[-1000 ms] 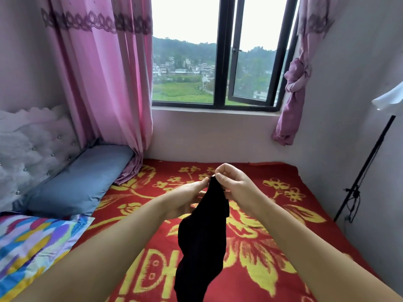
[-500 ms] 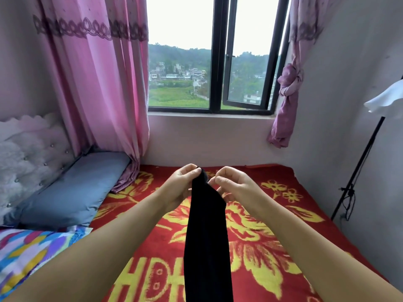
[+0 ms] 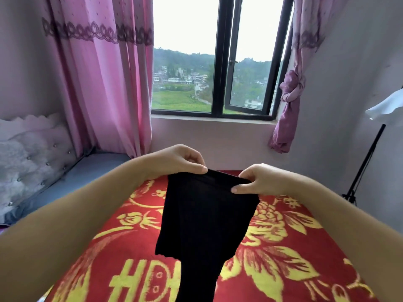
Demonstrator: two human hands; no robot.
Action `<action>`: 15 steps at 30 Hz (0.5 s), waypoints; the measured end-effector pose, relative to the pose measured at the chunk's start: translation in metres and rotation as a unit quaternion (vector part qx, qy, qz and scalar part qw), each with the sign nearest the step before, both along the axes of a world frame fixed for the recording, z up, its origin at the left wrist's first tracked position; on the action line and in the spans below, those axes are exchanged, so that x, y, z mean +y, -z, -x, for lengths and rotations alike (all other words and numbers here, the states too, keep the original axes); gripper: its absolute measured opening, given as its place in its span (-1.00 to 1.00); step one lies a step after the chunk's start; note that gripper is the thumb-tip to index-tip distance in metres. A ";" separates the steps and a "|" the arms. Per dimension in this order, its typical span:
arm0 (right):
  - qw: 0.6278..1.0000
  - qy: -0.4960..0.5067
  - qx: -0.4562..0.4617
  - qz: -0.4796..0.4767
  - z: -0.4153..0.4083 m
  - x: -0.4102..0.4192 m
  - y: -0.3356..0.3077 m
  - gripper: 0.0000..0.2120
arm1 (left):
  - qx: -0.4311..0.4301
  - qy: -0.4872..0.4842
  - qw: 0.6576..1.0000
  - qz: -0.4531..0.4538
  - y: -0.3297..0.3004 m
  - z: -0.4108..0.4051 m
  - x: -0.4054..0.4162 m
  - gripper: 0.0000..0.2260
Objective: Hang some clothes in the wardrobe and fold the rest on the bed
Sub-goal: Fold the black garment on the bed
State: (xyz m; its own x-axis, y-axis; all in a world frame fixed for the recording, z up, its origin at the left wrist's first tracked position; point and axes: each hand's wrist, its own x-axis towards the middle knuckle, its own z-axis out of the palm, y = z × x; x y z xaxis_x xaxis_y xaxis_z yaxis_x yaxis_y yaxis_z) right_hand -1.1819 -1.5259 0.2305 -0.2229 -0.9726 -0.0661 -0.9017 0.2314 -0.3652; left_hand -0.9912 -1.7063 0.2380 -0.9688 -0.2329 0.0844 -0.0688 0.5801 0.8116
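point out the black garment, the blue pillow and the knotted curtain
black garment (image 3: 207, 216), head view, middle of the hanging cloth
blue pillow (image 3: 87, 173), head view, its top face
knotted curtain (image 3: 292, 86), head view, on the knot

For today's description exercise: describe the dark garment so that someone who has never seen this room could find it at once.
Start at the window, then drop to the bed's red and yellow floral blanket. In front of it the left hand and right hand pinch the top edge of a black garment; it alone is plain black and hangs free.
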 end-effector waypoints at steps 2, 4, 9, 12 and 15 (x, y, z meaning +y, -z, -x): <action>0.990 0.022 0.138 -0.019 0.011 0.000 -0.011 -0.61 | -0.025 -0.024 0.998 0.061 -0.007 -0.008 -0.012 -0.76; 0.971 0.045 0.235 -0.008 0.019 -0.002 -0.017 -0.58 | -0.055 -0.042 0.991 0.118 -0.011 -0.013 -0.025 -0.76; 0.962 0.073 0.242 0.101 0.036 -0.009 -0.014 -0.80 | -0.043 -0.121 0.961 0.244 -0.014 -0.026 -0.054 -0.78; 0.973 0.067 0.156 0.156 0.042 -0.011 -0.010 -0.87 | -0.038 -0.128 0.958 0.255 -0.013 -0.032 -0.061 -0.63; 0.958 0.102 0.043 0.265 0.044 -0.018 -0.017 -0.82 | -0.034 -0.092 0.970 0.222 -0.010 -0.034 -0.057 -0.56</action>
State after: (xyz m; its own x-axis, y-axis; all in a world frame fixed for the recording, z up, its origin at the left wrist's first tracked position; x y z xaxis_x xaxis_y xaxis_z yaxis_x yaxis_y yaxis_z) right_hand -1.2259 -1.5438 0.2476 -0.3941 -0.7998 0.4527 -0.8897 0.2085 -0.4062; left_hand -0.9577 -1.7634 0.2481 -0.9212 -0.3575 0.1538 -0.2482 0.8441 0.4753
